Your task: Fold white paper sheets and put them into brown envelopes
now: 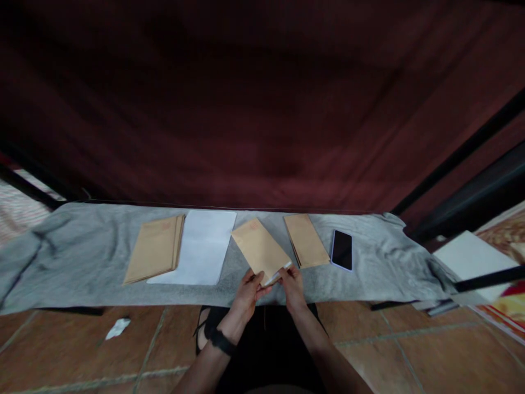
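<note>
A brown paper envelope [258,243] lies tilted in front of me, its near end held between both hands. White paper [275,277] shows along that near edge. My left hand [249,290] is closed on the envelope's near left corner, thumb on top and fingers beneath. At the near right corner, my right hand [292,283] pinches the edge by the white paper. To the left, a stack of brown envelopes [156,249] overlaps white sheets of paper [207,249]. On the right lie more brown envelopes [307,241], close to my right hand.
A phone [342,250] lies at the right on the grey cloth [381,262] covering the narrow bench. Behind it hangs a dark red curtain [262,137]. A white board or box [471,260] stands at far right. Crumpled white paper [118,328] is on the tiled floor.
</note>
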Tool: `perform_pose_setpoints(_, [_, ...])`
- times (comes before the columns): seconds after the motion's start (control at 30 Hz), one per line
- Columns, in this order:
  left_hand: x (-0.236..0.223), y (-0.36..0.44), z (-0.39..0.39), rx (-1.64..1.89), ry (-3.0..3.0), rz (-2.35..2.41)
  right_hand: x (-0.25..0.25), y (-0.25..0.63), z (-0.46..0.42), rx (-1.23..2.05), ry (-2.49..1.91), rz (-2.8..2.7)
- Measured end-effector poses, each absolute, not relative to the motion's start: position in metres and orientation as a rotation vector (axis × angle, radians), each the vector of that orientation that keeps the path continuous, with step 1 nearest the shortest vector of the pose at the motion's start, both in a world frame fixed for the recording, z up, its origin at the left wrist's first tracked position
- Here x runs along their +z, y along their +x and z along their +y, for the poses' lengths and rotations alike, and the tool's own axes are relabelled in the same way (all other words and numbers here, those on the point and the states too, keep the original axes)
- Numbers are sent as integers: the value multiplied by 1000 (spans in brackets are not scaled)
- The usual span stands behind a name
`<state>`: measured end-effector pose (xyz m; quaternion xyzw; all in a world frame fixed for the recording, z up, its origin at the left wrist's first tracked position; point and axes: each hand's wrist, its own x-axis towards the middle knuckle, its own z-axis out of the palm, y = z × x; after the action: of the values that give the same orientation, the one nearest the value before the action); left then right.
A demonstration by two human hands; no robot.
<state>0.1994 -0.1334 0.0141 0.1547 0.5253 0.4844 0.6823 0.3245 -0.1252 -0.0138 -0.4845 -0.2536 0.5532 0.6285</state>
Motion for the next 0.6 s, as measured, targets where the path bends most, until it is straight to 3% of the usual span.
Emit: perform_pose_setpoints(0.6, [8, 194, -131, 1098, 375, 1118, -15, 326, -127, 1302, -1108, -578])
